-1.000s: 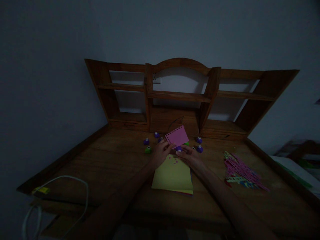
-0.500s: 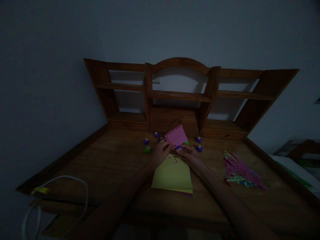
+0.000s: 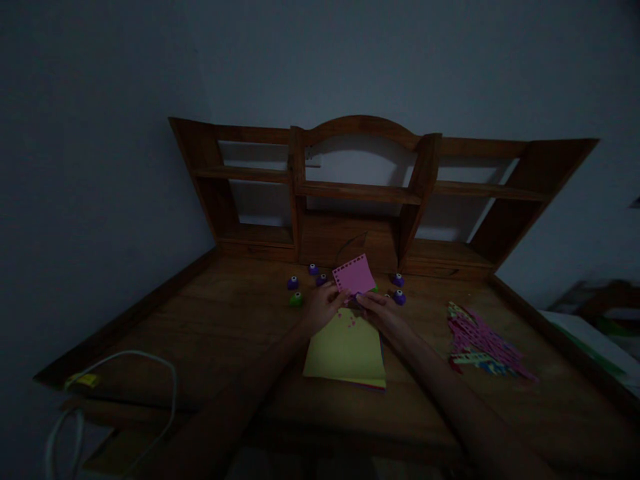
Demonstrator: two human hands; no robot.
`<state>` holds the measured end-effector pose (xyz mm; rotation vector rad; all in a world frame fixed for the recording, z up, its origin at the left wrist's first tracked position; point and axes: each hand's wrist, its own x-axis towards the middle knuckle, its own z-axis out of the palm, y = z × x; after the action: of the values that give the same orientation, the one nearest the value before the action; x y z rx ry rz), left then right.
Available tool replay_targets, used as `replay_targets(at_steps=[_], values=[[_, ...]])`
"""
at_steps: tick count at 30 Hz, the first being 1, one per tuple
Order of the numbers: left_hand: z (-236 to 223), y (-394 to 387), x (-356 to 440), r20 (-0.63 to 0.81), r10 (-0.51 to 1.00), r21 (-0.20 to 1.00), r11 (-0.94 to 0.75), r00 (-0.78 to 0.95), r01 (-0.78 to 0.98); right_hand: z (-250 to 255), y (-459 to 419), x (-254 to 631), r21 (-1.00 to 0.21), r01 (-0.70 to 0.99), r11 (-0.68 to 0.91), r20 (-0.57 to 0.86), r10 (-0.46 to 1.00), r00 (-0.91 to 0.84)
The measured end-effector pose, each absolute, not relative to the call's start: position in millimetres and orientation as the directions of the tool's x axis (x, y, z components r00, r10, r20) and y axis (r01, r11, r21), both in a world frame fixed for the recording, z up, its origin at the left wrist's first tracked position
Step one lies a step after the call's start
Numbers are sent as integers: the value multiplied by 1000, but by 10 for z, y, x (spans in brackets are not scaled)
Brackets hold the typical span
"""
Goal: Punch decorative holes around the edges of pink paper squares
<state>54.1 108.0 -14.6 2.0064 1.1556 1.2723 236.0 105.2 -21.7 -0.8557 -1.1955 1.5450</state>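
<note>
A pink sheet of paper (image 3: pixel 354 275) with holes punched along two edges is pinched in my left hand (image 3: pixel 323 307), raised over the desk. My right hand (image 3: pixel 379 310) is closed on a small purple craft punch (image 3: pixel 358 298) at the sheet's near edge, its thumb on top. My fingers partly cover the punch. Below both hands lies a stack of coloured paper (image 3: pixel 345 350), yellow uppermost, with small pink cut-outs (image 3: pixel 352 323) scattered near its far edge.
More purple punches (image 3: pixel 399 297) and a green punch (image 3: pixel 296 299) stand around my hands. A heap of punched coloured paper strips (image 3: pixel 483 340) lies to the right. A wooden shelf unit (image 3: pixel 357 193) rises behind; a white cable (image 3: pixel 150 357) loops at the left front.
The pink sheet has tilted and shifted slightly. My right thumb has moved onto the top of the purple punch, which now sits against the sheet's near edge.
</note>
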Motion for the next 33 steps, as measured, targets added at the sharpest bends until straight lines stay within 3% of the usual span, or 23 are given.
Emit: replay_targets(at_steps=[7,11,33], values=[[-167,1087,553,482,851,757,-524,208,390,-242,1075,2367,-933,-350,-79,33,953,-301],[-186,1082,559,409,880,796,-474,242,377,-268,1096,2364,-923,-375,-90,29,953,-302],[-221,1114,523,306,879,898,-394,365,197,-261,1082,2375,-921,-373,-111,19,944,-329]])
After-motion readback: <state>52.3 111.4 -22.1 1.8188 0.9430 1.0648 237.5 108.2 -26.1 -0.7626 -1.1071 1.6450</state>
